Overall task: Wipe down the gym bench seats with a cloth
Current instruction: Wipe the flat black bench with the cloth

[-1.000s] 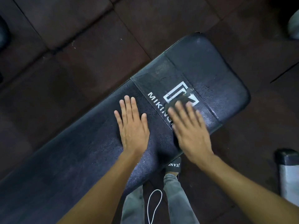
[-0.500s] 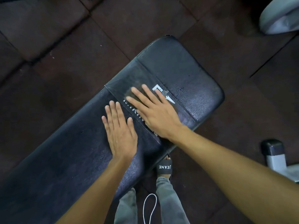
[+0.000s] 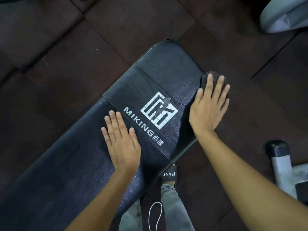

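Floor: dark brown square rubber tiles [image 3: 70,84] with visible seams, speckled with pale debris. Grey metal equipment frame [image 3: 283,165] at right edge. Pale grey curved object [image 3: 283,14], upper-right corner. Lighting dim.

You see the bench [image 3: 93,157] lying across the view on a diagonal, from the lower left up to its rounded end at the upper right. Its pad is black with a fine grainy texture. A stitched band crosses the pad near that end and carries a white square logo and the word MIKING. The cloth [image 3: 215,76] is dark, almost black, and bunched. It lies flat on the right edge of the pad, close to the rounded end, and part of it hangs a little over the edge. Only its far part is visible.
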